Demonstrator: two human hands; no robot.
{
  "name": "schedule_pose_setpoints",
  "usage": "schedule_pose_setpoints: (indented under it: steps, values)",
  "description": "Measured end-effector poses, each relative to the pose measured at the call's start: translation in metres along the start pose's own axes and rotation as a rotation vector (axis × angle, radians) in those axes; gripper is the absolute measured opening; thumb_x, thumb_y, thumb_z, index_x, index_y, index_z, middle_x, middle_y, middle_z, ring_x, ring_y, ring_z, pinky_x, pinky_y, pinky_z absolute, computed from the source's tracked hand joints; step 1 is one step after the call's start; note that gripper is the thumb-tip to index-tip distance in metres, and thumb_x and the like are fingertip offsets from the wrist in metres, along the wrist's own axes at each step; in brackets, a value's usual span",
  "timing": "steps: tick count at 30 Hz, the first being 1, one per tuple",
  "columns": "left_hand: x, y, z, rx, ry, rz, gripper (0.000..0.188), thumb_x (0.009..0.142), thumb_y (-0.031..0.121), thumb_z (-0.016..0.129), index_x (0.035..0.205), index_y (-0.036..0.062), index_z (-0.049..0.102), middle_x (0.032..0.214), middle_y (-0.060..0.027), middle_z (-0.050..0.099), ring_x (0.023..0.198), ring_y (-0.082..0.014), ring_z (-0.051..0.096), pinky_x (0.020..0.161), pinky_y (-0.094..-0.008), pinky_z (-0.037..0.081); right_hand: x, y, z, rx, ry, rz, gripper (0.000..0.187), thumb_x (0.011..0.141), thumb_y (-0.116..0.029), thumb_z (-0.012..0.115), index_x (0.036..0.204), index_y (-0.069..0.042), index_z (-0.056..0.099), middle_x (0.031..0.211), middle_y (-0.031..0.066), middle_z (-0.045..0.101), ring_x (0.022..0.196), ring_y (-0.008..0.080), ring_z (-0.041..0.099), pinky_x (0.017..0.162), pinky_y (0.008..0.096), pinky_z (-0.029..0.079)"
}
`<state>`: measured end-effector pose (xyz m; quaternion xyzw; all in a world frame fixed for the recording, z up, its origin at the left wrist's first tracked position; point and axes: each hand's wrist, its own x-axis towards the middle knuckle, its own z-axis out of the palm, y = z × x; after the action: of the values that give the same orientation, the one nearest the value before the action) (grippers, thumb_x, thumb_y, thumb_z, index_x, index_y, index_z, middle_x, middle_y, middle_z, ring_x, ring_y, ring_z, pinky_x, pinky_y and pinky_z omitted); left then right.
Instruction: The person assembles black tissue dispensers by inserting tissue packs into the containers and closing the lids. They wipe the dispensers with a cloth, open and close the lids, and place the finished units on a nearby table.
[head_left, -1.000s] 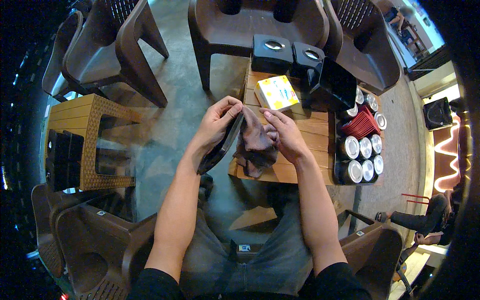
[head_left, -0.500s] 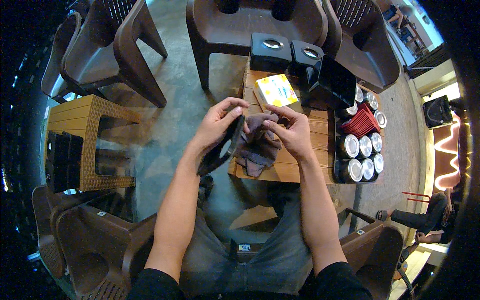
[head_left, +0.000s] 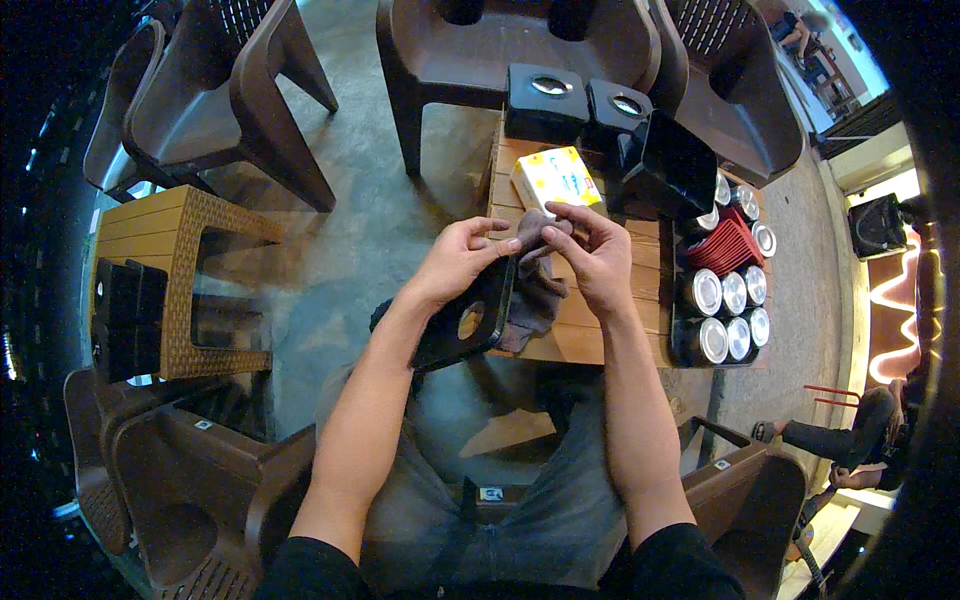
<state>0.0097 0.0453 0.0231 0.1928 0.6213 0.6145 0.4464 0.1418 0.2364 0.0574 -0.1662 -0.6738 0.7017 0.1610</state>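
Observation:
My left hand (head_left: 458, 264) grips a flat black tissue-box lid (head_left: 438, 342) by its upper edge, thumb along the top. The lid is tilted on edge, and its oval hole faces up toward me. My right hand (head_left: 598, 258) pinches a crumpled grey-brown cloth (head_left: 541, 292) between thumb and fingers. The cloth hangs beside the lid, close to its right edge; whether they touch I cannot tell. Just beyond my hands, a yellow and white tissue pack (head_left: 556, 180) lies on the wooden table (head_left: 625, 335).
Two black tissue boxes (head_left: 547, 112) stand at the table's far end, beside an open black box (head_left: 665, 165). On the right, a black tray holds several silver-lidded jars (head_left: 708, 292) and red packets (head_left: 725, 244). Brown plastic chairs (head_left: 520, 60) surround the table. Another person's leg (head_left: 835, 435) shows far right.
The lid has turned so its hole shows more openly, and it has shifted slightly right. My right hand has moved a little right and up with the cloth.

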Motion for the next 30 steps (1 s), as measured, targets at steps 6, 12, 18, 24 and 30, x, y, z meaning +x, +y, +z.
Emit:
schedule_pose_setpoints:
  steps: [6, 12, 18, 24, 30]
  values:
    - [-0.001, 0.004, -0.001, -0.011, -0.078, 0.012, 0.042, 0.106, 0.032, 0.077, 0.134, 0.0010, 0.071, 0.108, -0.0037, 0.078, 0.094, -0.0113, 0.070, 0.084, -0.0292, 0.057, -0.002, -0.001, -0.002, 0.009, -0.044, -0.038, 0.044, 0.092, -0.005, 0.087, 0.132, 0.008, 0.074, 0.128, 0.0131, 0.076, 0.115, 0.0183, 0.072, 0.103, 0.0342, 0.058]
    - [-0.006, 0.019, -0.015, -0.114, 0.090, 0.061, 0.027, 0.105, 0.024, 0.079, 0.120, 0.0022, 0.073, 0.105, -0.0049, 0.077, 0.089, -0.0103, 0.072, 0.081, -0.0274, 0.057, 0.003, 0.004, -0.005, -0.358, -0.010, -0.145, 0.037, 0.089, -0.002, 0.083, 0.126, 0.000, 0.080, 0.113, 0.0048, 0.073, 0.100, 0.0148, 0.069, 0.089, 0.0289, 0.056]
    - [-0.002, 0.013, -0.013, -0.096, 0.103, 0.295, 0.022, 0.097, 0.010, 0.083, 0.111, 0.0061, 0.066, 0.099, -0.0013, 0.070, 0.093, -0.0103, 0.069, 0.085, -0.0269, 0.055, 0.001, 0.010, 0.000, -0.557, 0.023, -0.240, 0.027, 0.092, -0.005, 0.083, 0.118, -0.004, 0.083, 0.100, 0.0049, 0.067, 0.087, 0.0135, 0.063, 0.077, 0.0281, 0.051]
    - [-0.003, 0.015, -0.021, -0.070, 0.129, 0.412, 0.013, 0.101, 0.007, 0.075, 0.113, 0.0026, 0.072, 0.105, -0.0021, 0.074, 0.102, -0.0100, 0.067, 0.094, -0.0269, 0.054, 0.003, 0.008, -0.005, -0.599, 0.069, -0.278, 0.022, 0.092, -0.007, 0.083, 0.114, -0.005, 0.083, 0.094, 0.0044, 0.066, 0.086, 0.0153, 0.063, 0.076, 0.0301, 0.051]
    - [-0.013, 0.026, -0.022, -0.062, 0.122, 0.274, 0.025, 0.105, 0.005, 0.065, 0.126, -0.0025, 0.077, 0.114, -0.0060, 0.078, 0.106, -0.0132, 0.071, 0.094, -0.0294, 0.058, 0.001, 0.003, -0.009, -0.611, 0.097, -0.340, 0.017, 0.087, -0.011, 0.086, 0.102, -0.004, 0.083, 0.090, 0.0089, 0.067, 0.087, 0.0215, 0.065, 0.079, 0.0348, 0.052]
